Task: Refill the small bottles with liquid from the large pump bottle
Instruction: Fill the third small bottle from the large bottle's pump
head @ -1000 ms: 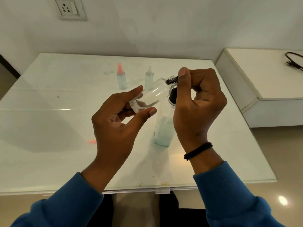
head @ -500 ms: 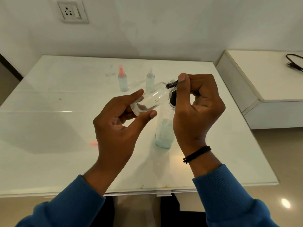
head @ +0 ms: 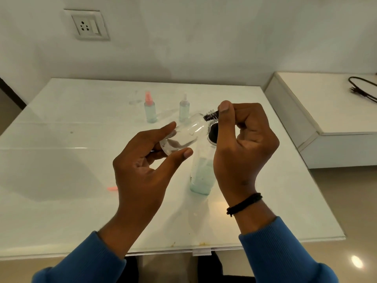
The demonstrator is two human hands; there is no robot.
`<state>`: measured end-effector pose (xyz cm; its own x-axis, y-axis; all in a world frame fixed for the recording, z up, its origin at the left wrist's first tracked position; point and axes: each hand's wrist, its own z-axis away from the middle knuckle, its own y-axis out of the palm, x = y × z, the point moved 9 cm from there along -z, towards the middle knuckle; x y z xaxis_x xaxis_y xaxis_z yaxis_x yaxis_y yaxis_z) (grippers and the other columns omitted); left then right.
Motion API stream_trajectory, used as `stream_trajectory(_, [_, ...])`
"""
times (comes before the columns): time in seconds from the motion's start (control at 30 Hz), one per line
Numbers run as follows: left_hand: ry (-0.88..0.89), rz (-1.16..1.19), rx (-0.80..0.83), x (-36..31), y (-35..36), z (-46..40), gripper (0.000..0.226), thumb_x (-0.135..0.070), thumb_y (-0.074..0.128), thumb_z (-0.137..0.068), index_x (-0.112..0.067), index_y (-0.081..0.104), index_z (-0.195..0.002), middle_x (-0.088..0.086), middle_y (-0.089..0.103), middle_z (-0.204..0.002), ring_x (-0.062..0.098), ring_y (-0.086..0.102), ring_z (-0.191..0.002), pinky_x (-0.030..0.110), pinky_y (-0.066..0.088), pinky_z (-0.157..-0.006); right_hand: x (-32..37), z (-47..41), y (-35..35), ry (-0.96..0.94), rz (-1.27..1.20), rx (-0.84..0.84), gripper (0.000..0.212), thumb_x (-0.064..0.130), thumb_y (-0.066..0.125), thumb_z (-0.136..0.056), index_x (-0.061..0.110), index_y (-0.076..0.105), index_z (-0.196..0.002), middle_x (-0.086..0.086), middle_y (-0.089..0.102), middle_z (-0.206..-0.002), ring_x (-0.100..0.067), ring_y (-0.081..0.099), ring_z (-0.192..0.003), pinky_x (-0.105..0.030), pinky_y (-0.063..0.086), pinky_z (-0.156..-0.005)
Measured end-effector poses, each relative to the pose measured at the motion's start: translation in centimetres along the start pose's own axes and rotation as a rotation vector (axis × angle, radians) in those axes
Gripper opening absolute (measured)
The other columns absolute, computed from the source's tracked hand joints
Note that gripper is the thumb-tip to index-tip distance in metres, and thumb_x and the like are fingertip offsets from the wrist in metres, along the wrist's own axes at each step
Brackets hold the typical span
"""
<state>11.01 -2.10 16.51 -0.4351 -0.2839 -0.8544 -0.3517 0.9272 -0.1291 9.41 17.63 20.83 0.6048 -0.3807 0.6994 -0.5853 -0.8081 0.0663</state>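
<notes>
R hand [head: 244, 144] pinches something at the neck of a small clear bottle [head: 186, 132] — thumb tip up against the dark threaded neck, fingers curled over the mouth. Can't tell whether it's a cap or spray head under there; fingers hide it. L hand [head: 146, 166] has the bottle's base end, grip narrow: forefinger along the top, thumb underneath, other fingers tucked behind. Bottle lies tilted, neck up & to the right, so the R hand can twist at the thread while the L stops the body turning — that's my read, prob. unscrewing or screwing the top. Looks near empty inside, w/ only a shadow in the lower half.

Directly below the hands, on the white worktop [head: 61, 201], stands the large bottle [head: 201, 176] w/ pale green liquid low in it & a black top, partly behind the R hand. Kept close, I'd guess, so the small one can be filled w/o reaching.

Farther back, two more small bottles stand upright, near each other — pink-topped bottle [head: 150, 110] and clear-topped bottle [head: 184, 109], both holding pale liquid, parked out of the way. A small pink piece [head: 112, 188] lies on the worktop left of the L wrist; poss. a cap.
</notes>
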Motion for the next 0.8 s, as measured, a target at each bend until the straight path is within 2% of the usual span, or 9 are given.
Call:
stream_trajectory(0.1, [-0.010, -0.011, 0.004, 0.10, -0.01, -0.04, 0.046, -0.021, 0.083, -0.080, -0.020, 0.067, -0.123, -0.013, 0.070, -0.115, 0.005, 0.071, -0.104, 0.016, 0.057, -0.086, -0.01, 0.20, 0.26, -0.004, -0.006, 0.012, 0.017, 0.009, 0.065, -0.096, 0.015, 0.061, -0.081, 0.003, 0.061, -0.076, -0.019, 0.061, -0.071, -0.026, 0.052, -0.066])
stream_trajectory(0.23, [-0.018, 0.013, 0.000, 0.09, -0.09, -0.01, 0.047, -0.021, 0.084, -0.079, -0.020, 0.067, -0.123, -0.006, 0.072, -0.117, 0.011, 0.072, -0.107, 0.019, 0.058, -0.086, 0.25, 0.01, 0.12, -0.014, 0.004, 0.005, 0.017, 0.009, 0.065, -0.096, 0.016, 0.061, -0.081, 0.007, 0.060, -0.076, -0.014, 0.060, -0.071, -0.022, 0.050, -0.067])
stream_trajectory(0.47, [0.008, -0.020, 0.004, -0.31, -0.07, -0.10, 0.046, -0.022, 0.083, -0.080, -0.022, 0.066, -0.122, -0.015, 0.069, -0.114, 0.001, 0.069, -0.104, 0.013, 0.056, -0.085, -0.25, 0.19, 0.19, 0.006, -0.002, 0.008, 0.015, 0.010, 0.064, -0.096, 0.013, 0.064, -0.082, 0.001, 0.062, -0.076, -0.018, 0.060, -0.071, -0.023, 0.050, -0.068])
stream_trajectory(0.67, [0.010, -0.011, 0.004, -0.18, -0.14, -0.10, 0.046, -0.019, 0.084, -0.080, -0.019, 0.067, -0.123, -0.008, 0.071, -0.115, 0.009, 0.071, -0.105, 0.017, 0.057, -0.086, -0.28, 0.06, 0.03, 0.015, 0.004, 0.006, 0.018, 0.007, 0.065, -0.097, 0.010, 0.065, -0.079, -0.001, 0.061, -0.074, -0.020, 0.059, -0.069, -0.024, 0.049, -0.066])
stream_trajectory(0.8, [0.000, -0.001, 0.003, -0.15, -0.20, -0.02, 0.046, -0.021, 0.083, -0.079, -0.021, 0.066, -0.122, -0.010, 0.071, -0.114, 0.006, 0.070, -0.105, 0.014, 0.056, -0.085, -0.04, 0.17, 0.21, 0.003, 0.002, 0.021, 0.018, 0.007, 0.065, -0.096, 0.014, 0.062, -0.080, 0.003, 0.060, -0.076, -0.011, 0.059, -0.072, -0.018, 0.048, -0.069])
